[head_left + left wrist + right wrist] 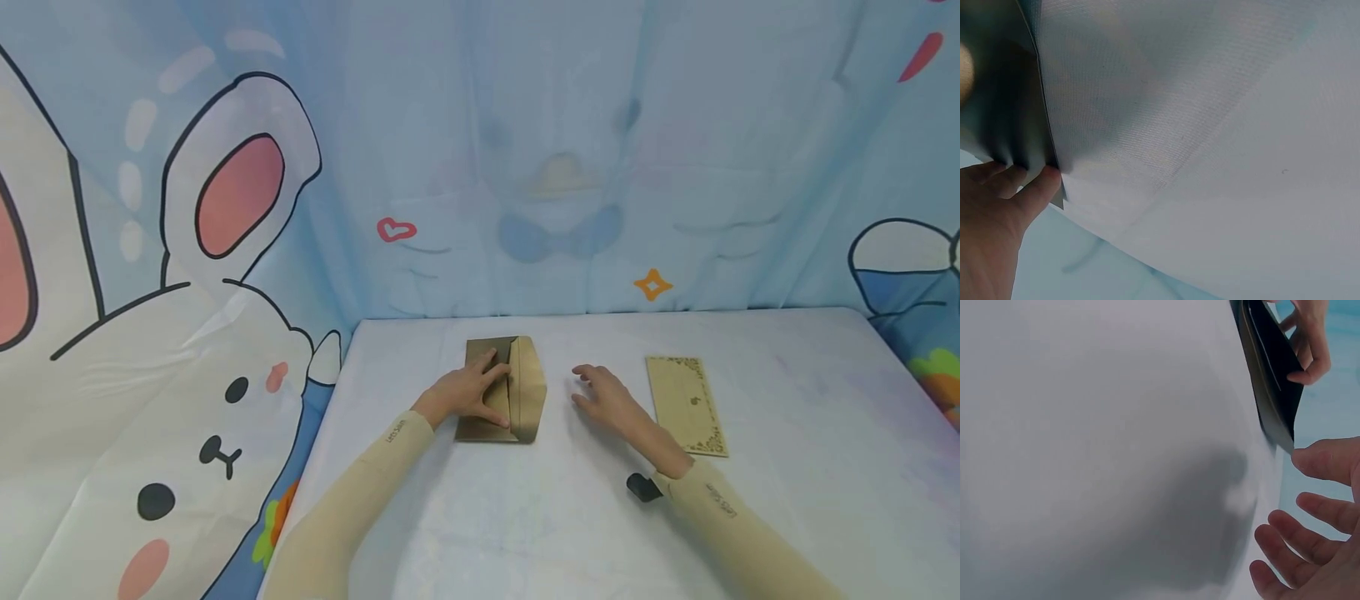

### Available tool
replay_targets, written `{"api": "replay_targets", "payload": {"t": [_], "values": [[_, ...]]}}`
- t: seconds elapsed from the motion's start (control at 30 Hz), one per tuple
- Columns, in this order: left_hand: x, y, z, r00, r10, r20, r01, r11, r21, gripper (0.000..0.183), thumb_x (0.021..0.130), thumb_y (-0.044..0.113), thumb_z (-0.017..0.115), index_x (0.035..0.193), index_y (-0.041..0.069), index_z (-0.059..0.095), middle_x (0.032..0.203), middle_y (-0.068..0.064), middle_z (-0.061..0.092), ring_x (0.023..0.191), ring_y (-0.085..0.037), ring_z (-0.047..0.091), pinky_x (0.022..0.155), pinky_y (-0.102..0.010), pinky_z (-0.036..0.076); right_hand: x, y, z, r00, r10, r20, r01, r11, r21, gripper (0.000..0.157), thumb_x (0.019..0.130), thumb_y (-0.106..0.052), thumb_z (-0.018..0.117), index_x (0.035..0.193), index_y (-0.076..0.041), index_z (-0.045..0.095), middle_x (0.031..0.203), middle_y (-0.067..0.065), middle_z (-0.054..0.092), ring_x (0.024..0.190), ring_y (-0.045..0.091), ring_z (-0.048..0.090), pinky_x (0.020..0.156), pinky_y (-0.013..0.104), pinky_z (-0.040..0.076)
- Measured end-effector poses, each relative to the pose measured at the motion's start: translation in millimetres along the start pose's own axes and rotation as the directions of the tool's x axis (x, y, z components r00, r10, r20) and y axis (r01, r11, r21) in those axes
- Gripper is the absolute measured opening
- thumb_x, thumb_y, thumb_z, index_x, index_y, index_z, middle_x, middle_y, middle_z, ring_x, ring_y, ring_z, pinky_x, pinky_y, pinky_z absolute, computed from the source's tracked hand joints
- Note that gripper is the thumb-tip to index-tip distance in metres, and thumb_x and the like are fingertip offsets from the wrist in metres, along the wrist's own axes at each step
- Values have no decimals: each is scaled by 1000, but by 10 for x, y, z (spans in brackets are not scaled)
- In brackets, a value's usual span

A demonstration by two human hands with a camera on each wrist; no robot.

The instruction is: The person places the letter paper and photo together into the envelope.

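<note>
Left hand (467, 392) rests spread on the brown envelope (530, 387); right hand (607, 406) hovers nearby, fingers loosely bent.

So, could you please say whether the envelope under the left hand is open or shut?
The envelope is open: in the head view its tapered flap points outward, away from the left hand.

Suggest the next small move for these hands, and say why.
Probably ease the right hand left to steady the brown, folded paper envelope by its right edge: the left hand touches it, while the head view shows the right hand empty and clear of that edge.
</note>
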State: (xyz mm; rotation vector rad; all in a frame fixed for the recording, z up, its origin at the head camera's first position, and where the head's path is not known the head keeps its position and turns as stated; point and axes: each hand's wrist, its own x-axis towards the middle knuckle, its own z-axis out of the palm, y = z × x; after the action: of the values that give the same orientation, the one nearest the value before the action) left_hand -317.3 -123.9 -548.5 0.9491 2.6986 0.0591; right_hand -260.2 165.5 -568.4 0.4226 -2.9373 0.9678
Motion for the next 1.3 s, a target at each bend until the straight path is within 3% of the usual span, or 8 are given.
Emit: {"api": "replay_targets", "payload": {"t": [0.3,0.53,0.87,1.3], "values": [[-23,16,-32,1000,-2,23,2,1000,-19,101,76,78,66,157,33,24,169,-14,9,152,-33,28,105,-50,48,-120,273,-227,997,71,-40,-73,995,-62,46,94,-10,66,134,8,51,128,34,56,120,50,53,100,62,43],[-19,13,-22,1000,-11,23,12,1000,-19,102,76,78,66,157,33,24,170,-13,9,152,-32,30,105,-49,48,-219,543,-476,983,173,-67,-179,980,-83,55,95,-12,63,140,12,44,141,40,40,131,56,38,107,67,33],[-24,11,-18,1000,-4,7,4,1000,-15,103,75,79,67,157,33,25,169,-14,11,151,-32,31,106,-48,48,-344,895,-702,963,246,-110,-255,964,-76,73,94,-20,67,145,17,30,143,48,25,128,70,22,95,79,26],[1,-16,24,1000,4,-2,-4,1000,-9,102,75,80,66,156,33,25,169,-15,11,149,-32,36,105,-47,49,-278,1023,-846,934,357,20,-354,931,-90,105,92,-39,69,152,16,3,145,52,14,130,73,15,97,82,21]]}}
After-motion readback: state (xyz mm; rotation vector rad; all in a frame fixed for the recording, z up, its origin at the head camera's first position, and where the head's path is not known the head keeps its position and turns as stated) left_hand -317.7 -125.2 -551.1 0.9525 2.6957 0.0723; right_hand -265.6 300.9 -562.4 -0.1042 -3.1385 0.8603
